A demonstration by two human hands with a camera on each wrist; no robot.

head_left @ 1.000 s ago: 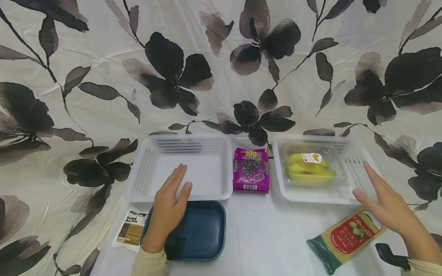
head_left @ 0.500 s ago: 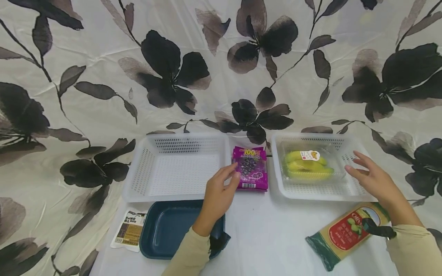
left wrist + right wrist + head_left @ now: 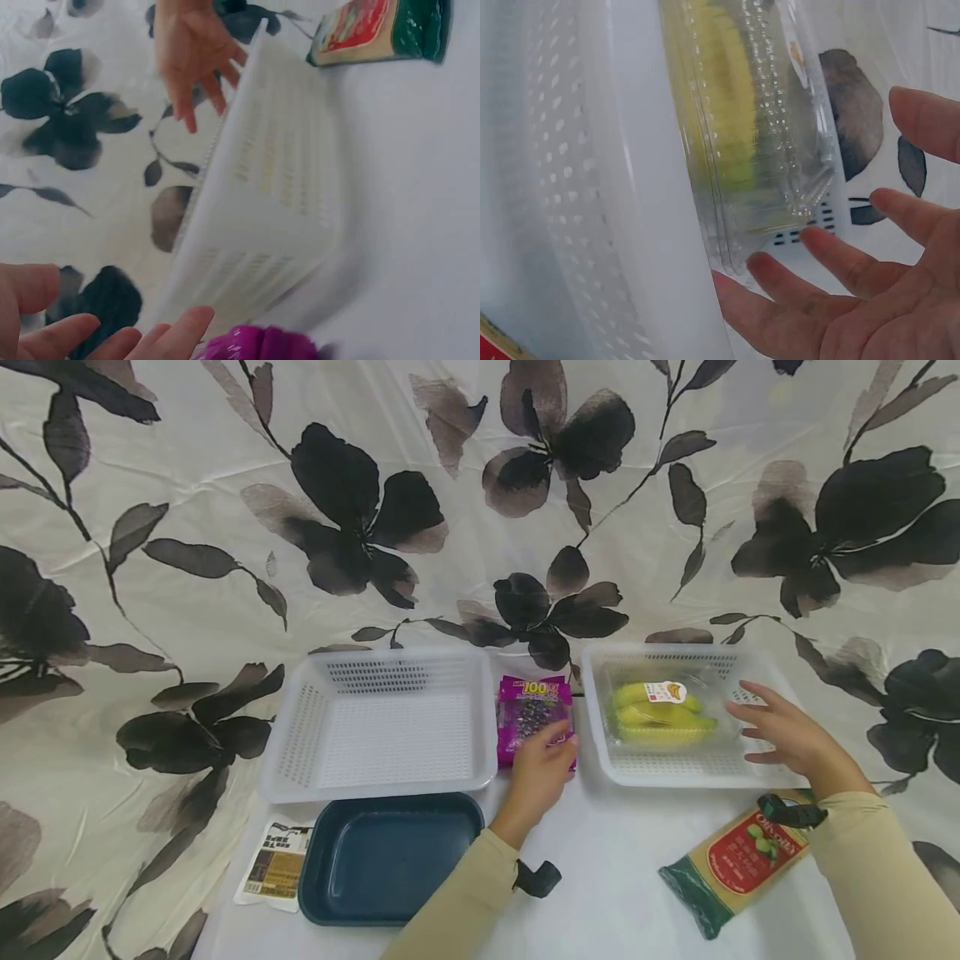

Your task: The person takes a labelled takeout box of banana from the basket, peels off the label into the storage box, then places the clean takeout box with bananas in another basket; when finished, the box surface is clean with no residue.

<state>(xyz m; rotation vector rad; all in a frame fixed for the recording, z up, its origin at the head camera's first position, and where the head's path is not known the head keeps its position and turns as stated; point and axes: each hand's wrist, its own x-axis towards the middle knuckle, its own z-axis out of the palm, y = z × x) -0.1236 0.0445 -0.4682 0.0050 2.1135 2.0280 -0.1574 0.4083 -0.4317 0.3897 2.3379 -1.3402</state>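
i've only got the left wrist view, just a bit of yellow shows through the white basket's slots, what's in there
Observer: The head view shows bananas in a clear plastic box inside that white basket.
Operator: ok and is the right hand near the box
Observer: Yes, the right wrist view shows its fingertips close by one end of the box; whether any touches, I cannot tell.
Operator: and the purple thing at my bottom edge
Observer: The head view shows it is a packet with a large 100 printed near the top.
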